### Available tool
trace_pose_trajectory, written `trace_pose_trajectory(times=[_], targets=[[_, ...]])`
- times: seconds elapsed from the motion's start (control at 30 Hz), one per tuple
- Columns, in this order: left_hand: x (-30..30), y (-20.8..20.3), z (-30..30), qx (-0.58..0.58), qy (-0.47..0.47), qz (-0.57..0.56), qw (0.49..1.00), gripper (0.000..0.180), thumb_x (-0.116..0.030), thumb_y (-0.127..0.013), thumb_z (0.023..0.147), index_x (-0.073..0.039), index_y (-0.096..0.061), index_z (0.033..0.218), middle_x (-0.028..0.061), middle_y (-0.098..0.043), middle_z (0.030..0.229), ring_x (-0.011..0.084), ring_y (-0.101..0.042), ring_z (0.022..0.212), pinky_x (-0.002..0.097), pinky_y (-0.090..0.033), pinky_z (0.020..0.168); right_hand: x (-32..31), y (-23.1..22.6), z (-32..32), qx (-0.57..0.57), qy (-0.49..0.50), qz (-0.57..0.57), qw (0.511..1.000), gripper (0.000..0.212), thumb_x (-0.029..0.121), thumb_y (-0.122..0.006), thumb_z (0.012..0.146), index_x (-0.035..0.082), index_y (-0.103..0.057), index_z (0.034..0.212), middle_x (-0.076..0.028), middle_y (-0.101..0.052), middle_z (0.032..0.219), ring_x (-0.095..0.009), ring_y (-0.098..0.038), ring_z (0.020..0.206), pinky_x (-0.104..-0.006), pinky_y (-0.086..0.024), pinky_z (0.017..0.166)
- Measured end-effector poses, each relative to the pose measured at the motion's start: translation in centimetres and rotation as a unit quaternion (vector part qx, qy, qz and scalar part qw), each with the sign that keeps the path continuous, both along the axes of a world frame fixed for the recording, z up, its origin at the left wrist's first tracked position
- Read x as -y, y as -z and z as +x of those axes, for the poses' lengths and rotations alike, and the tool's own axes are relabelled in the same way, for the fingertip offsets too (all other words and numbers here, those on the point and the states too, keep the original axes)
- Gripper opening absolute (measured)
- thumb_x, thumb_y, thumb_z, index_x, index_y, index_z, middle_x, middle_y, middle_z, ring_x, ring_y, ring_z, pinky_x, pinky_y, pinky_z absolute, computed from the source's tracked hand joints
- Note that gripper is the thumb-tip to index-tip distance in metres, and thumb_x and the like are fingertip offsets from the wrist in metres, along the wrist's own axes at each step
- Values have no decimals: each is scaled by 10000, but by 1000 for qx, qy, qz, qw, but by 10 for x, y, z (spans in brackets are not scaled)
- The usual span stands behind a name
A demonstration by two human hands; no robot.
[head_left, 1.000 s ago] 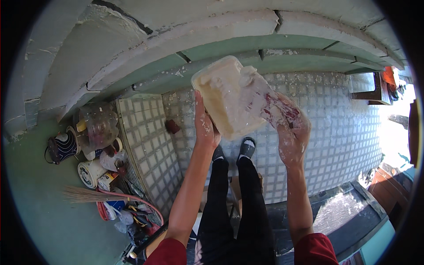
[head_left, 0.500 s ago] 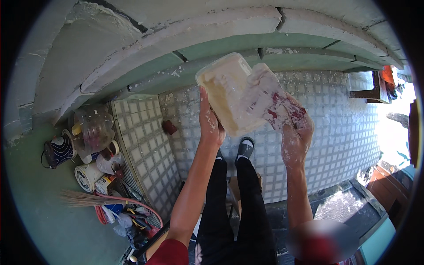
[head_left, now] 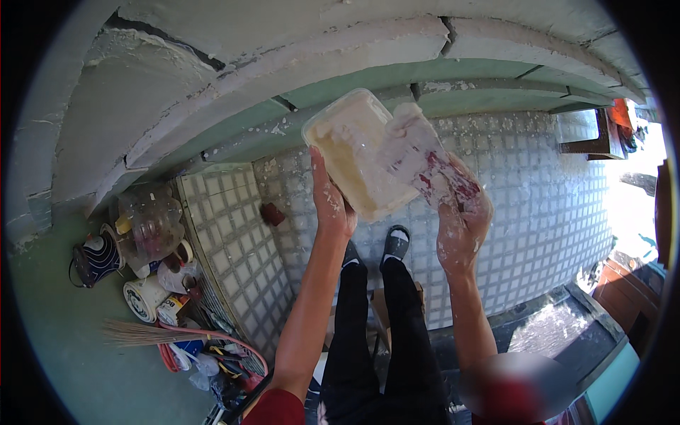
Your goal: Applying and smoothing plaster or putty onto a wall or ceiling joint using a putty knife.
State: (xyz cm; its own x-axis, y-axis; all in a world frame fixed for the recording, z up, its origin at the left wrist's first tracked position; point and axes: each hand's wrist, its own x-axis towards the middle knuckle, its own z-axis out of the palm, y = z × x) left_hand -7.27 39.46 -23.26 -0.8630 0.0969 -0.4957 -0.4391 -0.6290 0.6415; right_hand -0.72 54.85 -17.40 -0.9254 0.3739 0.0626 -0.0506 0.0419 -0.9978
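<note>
My left hand [head_left: 331,204] grips a clear rectangular plastic tub [head_left: 307,133] from its left side and below, the thumb along the wall. Inside the tub is a thick white paste [head_left: 368,134], with a yellowish patch toward the near left. My right hand [head_left: 464,230], smeared with white, holds a flat red scraper [head_left: 431,166] coated in the same paste. The scraper's blade end overlaps the tub's right side, and a lump of paste sits on its far edge. Whether the blade touches the tub is hard to tell.
Ahead is a cracked, paste-spattered plaster ledge [head_left: 354,53]. Below lies a tiled floor [head_left: 524,212]. To the left stand a white bucket [head_left: 144,299], a straw broom [head_left: 134,333] and bags. A dark bench or board [head_left: 552,329] is at the lower right.
Both hands have shifted slightly left, with the tub and scraper. More paste now shows bunched on the scraper's far edge.
</note>
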Motion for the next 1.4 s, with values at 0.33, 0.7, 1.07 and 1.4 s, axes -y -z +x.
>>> trace_pose_trajectory(times=[0.33, 0.7, 1.07, 1.4], targets=[[0, 3, -1, 0, -45, -19, 999, 698, -579, -436, 925, -126, -287, 1436, 48, -394, 1406, 211, -391, 1290, 370, -322, 1074, 12, 9, -8, 30, 74, -331, 940, 387, 27, -520, 896, -39, -478, 1275, -132, -596, 1153, -198, -598, 1019, -337, -502, 870], [31, 11, -2, -8, -101, -47, 994, 688, -559, -455, 924, -121, -299, 1432, 49, -379, 1417, 234, -379, 1296, 392, -311, 1080, 48, 34, -91, -80, 193, -431, 878, 176, 68, -532, 915, -21, -593, 1054, -60, -631, 937, -102, -579, 765, -256, -462, 650], [51, 5, 7, 12, -107, -32, 994, 602, -498, -431, 953, -113, -345, 1409, 65, -422, 1381, 245, -418, 1266, 394, -357, 1054, 71, 2, -117, -101, 158, -377, 907, 149, 81, -545, 904, -10, -599, 1009, -56, -641, 883, -94, -598, 694, -225, -464, 561], [38, 33, -7, 19, -28, -4, 999, 681, -549, -433, 936, -133, -272, 1450, 49, -353, 1442, 232, -351, 1322, 385, -297, 1092, 57, 3, -91, -90, 150, -458, 872, 202, 38, -512, 901, -53, -579, 1069, -121, -641, 976, -184, -644, 830, -308, -527, 740]])
